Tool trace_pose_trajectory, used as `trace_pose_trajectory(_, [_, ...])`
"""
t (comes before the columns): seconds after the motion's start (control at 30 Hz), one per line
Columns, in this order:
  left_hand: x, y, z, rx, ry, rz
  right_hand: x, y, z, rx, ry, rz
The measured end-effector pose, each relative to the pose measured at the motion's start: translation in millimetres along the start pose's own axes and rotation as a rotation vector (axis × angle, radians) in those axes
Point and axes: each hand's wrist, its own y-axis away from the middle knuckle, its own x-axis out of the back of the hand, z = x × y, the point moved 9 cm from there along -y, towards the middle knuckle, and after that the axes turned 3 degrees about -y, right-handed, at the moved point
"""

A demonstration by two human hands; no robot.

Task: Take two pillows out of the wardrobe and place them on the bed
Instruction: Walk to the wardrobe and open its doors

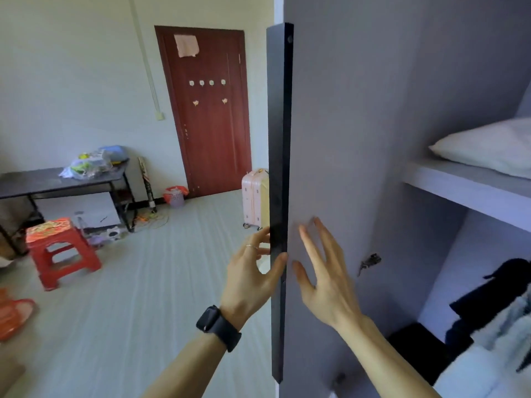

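I am at the opening step: the wardrobe door (330,139) stands swung wide, its dark edge toward me. My left hand (253,271) has that edge in a light pinch, thumb on the inner side and fingers curled round the outer side. My right hand (321,268) holds nothing. Its fingers are straight and spread, lying flat against the door's grey inner face just beside the edge.

1 pillow (485,147) shows, white, lying on the shelf (459,188) inside the wardrobe at my right, well apart from both hands. I cannot see a 2nd from here; it may sit deeper in. Below the shelf are dark clothes (502,305). The bed is out of view.

By my reckoning nothing is taken out yet. Next I judge I must let go of the door, turn right and reach to the shelf with both hands — a pillow is soft and bulky, so a wide grasp under its near edge should suit it better than a pinch. The door, once freed, might drift back toward my arm.
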Motion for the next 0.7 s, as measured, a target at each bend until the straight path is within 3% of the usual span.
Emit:
trace_pose_trajectory(0.17, [4.0, -23.5, -29.8, 0.096, 0.04, 0.032, -34.8, -50.2, 4.4, 0.092, 0.176, 0.008])
trace_pose_trajectory(0.4, [13.0, -68.9, -65.9, 0.16, 0.117, 0.063, -77.0, -70.9, 28.3, 0.061, 0.317, 0.032])
trace_pose_trajectory(0.7, [11.0, -96.3, -92.1, 0.173, 0.154, 0.045, -91.4, -90.4, 35.2, 0.07, 0.35, 0.073])
